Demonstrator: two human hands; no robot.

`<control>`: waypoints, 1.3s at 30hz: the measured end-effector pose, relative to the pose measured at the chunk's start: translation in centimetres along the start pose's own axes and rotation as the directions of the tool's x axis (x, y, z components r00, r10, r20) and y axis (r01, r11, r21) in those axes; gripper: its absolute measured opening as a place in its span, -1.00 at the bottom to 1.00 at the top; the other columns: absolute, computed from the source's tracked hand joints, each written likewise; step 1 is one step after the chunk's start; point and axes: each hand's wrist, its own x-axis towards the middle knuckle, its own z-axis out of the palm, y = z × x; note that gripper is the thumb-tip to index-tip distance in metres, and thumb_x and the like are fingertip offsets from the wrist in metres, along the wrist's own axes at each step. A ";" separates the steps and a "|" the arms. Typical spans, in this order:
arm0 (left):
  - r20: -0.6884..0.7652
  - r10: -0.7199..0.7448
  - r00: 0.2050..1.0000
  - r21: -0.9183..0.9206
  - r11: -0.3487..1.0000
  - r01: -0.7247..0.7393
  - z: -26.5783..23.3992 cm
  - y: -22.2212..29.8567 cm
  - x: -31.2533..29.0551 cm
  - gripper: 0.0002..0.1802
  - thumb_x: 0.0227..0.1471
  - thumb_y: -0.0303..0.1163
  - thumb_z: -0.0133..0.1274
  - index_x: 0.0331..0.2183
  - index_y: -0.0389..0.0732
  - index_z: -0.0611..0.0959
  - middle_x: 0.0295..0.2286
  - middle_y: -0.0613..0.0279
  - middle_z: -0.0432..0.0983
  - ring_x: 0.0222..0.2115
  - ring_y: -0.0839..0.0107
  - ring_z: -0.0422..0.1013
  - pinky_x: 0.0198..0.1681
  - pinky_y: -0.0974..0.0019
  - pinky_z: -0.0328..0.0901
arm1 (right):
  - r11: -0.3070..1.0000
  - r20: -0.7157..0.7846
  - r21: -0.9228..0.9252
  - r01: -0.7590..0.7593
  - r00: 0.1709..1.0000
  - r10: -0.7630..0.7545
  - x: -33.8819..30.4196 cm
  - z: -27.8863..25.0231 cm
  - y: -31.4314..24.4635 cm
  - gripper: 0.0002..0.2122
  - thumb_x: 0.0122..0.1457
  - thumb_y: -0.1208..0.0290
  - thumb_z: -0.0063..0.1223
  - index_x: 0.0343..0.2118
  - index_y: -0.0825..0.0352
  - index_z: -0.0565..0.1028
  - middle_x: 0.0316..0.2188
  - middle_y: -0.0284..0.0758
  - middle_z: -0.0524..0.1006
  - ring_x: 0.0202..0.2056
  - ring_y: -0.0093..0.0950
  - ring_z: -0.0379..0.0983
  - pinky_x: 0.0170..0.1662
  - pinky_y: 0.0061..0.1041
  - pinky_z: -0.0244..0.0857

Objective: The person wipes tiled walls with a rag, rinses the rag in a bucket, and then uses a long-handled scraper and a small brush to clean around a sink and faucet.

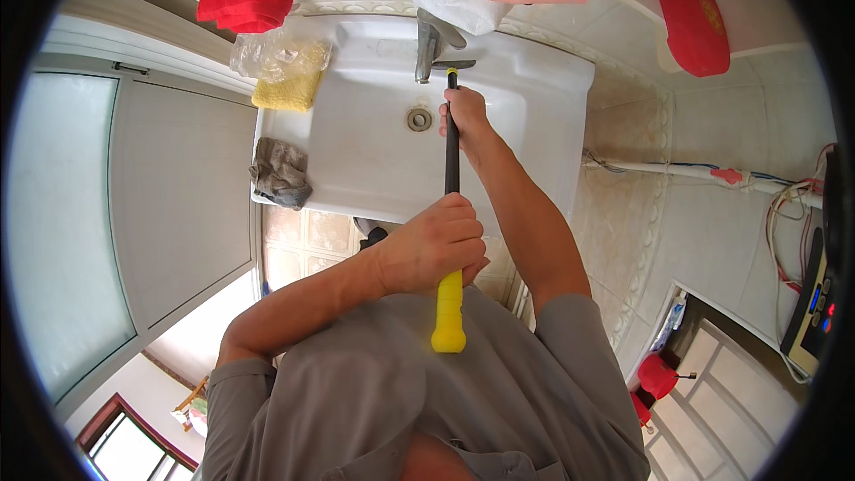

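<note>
While the right arm reaches forward and slightly inward over the basin, the left arm bends sharply at the elbow, its forearm slanting across the front of a grey short-sleeved shirt (356, 383). The left hand (434, 245) is clenched around a long slim rod with a black shaft and a bulb-ended yellow grip (449, 316), closing where black meets yellow, with its back turned toward the camera. Farther up, the right hand (466, 116) grasps the black shaft near its far end, fingertips curled around and showing on the rod's left side. The rod runs from before the torso over the front edge of a white glossy rectangular washbasin (374, 160). Its tip lies near a grey metal single-lever faucet (427, 49); I cannot tell whether they touch. The right hand is beside a round metal drain (419, 119).
</note>
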 end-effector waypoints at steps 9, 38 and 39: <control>0.029 0.013 0.999 -0.008 1.000 -0.012 0.3 0.1 -0.5 -0.67 -0.27 -0.62 0.22 -0.62 -0.18 0.34 -0.59 0.20 0.23 -0.54 0.16 0.25 -0.33 0.12 0.25 | 0.999 -0.006 0.018 0.035 0.999 -0.035 0.1 -0.2 0.8 -0.95 0.18 0.49 -0.15 -0.32 0.30 0.30 -0.66 -0.32 0.28 -0.74 -0.47 0.17 -0.68 -0.37 0.13; 0.054 0.015 0.998 0.036 0.999 -0.017 -0.2 -1.0 -1.5 -0.68 -0.29 -0.61 0.23 -0.63 -0.21 0.35 -0.58 0.15 0.24 -0.50 0.10 0.28 -0.24 0.05 0.31 | 0.996 -0.028 0.048 0.073 0.997 -0.072 0.9 0.1 0.8 -0.95 0.21 0.44 -0.14 -0.29 0.25 0.33 -0.64 -0.37 0.33 -0.72 -0.54 0.16 -0.66 -0.42 0.14; 0.075 0.001 0.997 0.020 1.000 -0.002 -0.5 -0.9 -1.6 -0.68 -0.29 -0.61 0.23 -0.63 -0.21 0.35 -0.58 0.14 0.25 -0.50 0.09 0.29 -0.23 0.03 0.32 | 0.996 -0.047 0.054 0.071 0.997 -0.068 0.9 0.1 1.0 -0.95 0.21 0.45 -0.14 -0.30 0.26 0.33 -0.65 -0.37 0.33 -0.73 -0.53 0.16 -0.67 -0.42 0.13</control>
